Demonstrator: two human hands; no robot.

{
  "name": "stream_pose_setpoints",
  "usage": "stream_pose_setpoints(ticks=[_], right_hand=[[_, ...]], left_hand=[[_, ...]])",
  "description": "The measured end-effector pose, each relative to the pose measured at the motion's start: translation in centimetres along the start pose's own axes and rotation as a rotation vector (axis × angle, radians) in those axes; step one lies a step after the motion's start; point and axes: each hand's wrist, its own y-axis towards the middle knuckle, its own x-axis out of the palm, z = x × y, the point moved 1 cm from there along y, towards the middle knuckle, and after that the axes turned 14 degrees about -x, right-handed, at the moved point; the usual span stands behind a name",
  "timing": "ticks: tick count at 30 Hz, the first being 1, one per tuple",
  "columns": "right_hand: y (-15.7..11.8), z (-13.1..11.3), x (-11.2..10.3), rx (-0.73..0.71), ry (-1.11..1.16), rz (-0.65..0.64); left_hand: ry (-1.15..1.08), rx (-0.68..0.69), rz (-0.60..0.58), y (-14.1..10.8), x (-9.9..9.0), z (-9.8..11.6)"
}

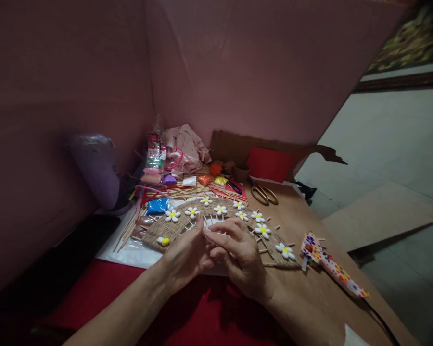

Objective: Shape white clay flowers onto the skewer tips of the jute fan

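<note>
My left hand [187,257] and my right hand [243,257] meet above the near edge of a curved twine-wrapped craft piece [155,234]. The fingers of both are bent together, with the right fingertips pressed toward the left thumb and fingers. A tiny white bit seems to show between them, too small to make out. White flowers with yellow centres, such as one flower [263,230] on the right, dot the twine band. Near its left end sits a partial flower [163,241], a yellow centre with white beside it. Thin sticks poke out along the band's edges.
Behind the craft piece lie a blue clay packet [158,206], a yellow packet [221,180], scissors [264,194] and a bundle of thin sticks [130,226]. A flower-patterned glue gun [334,266] with a black cord rests at right. Pink cloth [187,149] is heaped by the wall.
</note>
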Motion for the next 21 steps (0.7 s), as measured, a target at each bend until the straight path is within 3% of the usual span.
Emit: stream_pose_setpoints(ticks=[5, 11, 14, 18, 21], right_hand=[[0.1, -0.3, -0.2, -0.034, 0.046, -0.025], [-0.2, 0.7, -0.2, 0.208, -0.029, 0.207], [-0.4, 1.3, 0.1, 0.337, 0.089, 0.181], [-0.4, 1.3, 0.5, 0.346, 0.295, 0.087], [-0.3, 1.4, 0.6, 0.418, 0.382, 0.131]], left_hand=[[-0.039, 0.011, 0.083, -0.2, -0.4, 0.1], [0.185, 0.121, 0.168, -0.3, -0.8, 0.3], [0.245, 0.188, 0.211, -0.3, -0.8, 0.2], [0.285, 0.217, 0.234, -0.3, -0.3, -0.1], [0.273, 0.167, 0.254, -0.4, -0.2, -0.1]])
